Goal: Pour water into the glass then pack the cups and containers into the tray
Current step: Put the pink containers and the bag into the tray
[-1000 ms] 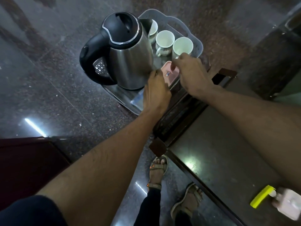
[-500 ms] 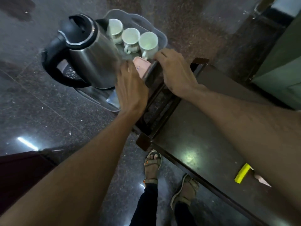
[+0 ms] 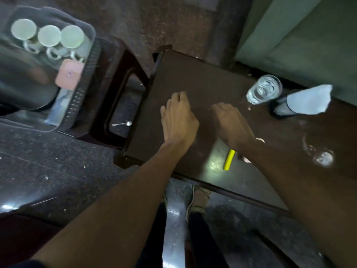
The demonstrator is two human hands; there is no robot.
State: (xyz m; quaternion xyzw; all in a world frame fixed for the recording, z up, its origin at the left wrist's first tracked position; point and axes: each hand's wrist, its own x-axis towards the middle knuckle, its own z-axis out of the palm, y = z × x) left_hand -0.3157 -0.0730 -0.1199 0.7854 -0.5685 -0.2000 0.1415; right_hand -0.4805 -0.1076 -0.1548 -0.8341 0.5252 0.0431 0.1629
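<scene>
Now my left hand [image 3: 178, 117] and right hand [image 3: 229, 122] have left the packed tray [image 3: 90, 60] (far left), grips loose and empty over the desk [image 3: 202, 80]; packing looks finished.

Kettle [image 3: 25, 84] motion-blurred and cut by left edge, tray [image 3: 90, 55] partly cut too; pink obj [image 3: 246, 159] mostly hidden under right forearm, ID n/a; cups [image 3: 49, 35] smeared.

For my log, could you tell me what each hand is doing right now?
Left hand: open, holding nothing, over the table.
Right hand: open, holding nothing.
</scene>
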